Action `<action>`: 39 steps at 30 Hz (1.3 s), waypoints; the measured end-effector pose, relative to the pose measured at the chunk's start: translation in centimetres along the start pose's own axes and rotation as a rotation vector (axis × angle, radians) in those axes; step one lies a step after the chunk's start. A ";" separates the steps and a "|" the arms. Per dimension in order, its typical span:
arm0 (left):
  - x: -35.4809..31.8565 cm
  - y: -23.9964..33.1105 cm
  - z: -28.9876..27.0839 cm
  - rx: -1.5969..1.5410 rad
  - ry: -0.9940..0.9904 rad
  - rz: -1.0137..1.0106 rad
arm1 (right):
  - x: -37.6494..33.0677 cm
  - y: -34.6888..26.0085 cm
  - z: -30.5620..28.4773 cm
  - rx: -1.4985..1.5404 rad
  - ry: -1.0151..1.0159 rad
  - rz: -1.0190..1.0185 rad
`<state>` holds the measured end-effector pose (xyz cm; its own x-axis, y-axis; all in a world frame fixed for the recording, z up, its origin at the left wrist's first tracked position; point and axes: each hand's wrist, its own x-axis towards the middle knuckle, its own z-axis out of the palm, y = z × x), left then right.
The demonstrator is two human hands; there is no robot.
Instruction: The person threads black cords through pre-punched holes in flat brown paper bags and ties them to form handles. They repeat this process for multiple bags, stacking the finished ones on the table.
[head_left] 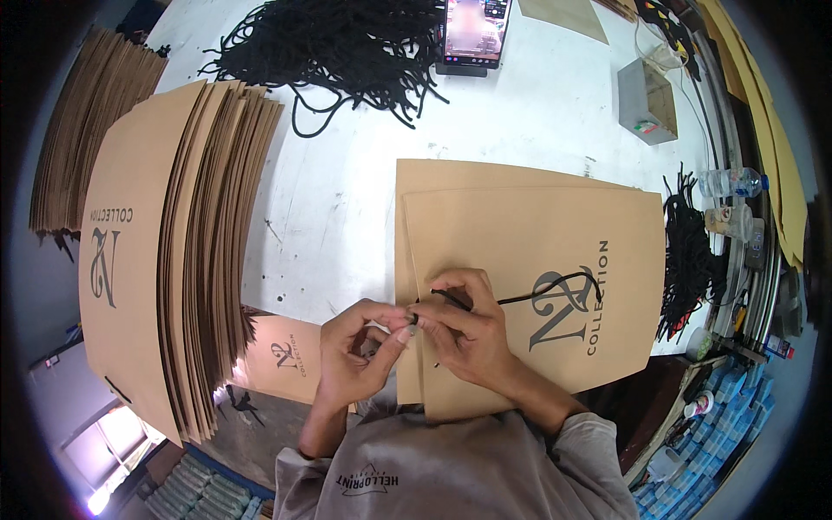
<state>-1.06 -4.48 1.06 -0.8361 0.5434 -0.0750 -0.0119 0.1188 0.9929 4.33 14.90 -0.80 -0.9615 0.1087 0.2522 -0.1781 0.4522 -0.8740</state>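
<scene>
A flat brown paper bag [503, 230] with dark printing lies in front of me on top of another one. Near its left edge, my left hand [362, 347] pinches the end of a black cord [563, 282] between thumb and forefinger. My right hand [468, 334] rests over the bag and also grips the cord at that end, its fingertips meeting those of the left. From the right hand the cord runs out in a loop across the print. Whether a knot sits between my fingertips is hidden.
A tall stack of brown paper bags [204, 217] stands at the left, another stack [91, 130] behind it. A heap of black cords [338, 52] lies at the back beside a phone [474, 33]. More cords [685, 260], a grey box [646, 100] and a plastic bottle [732, 183] are right.
</scene>
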 end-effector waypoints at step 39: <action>2.9 -3.9 2.1 -0.036 0.071 0.213 | 0.9 0.8 -1.0 0.365 -0.109 0.308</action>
<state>-2.22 -1.62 -3.27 -0.8584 0.4930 0.1419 0.1503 -0.0227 0.9884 3.55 16.20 -0.89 -0.9939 0.0868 -0.0686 0.0749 0.0718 -0.9946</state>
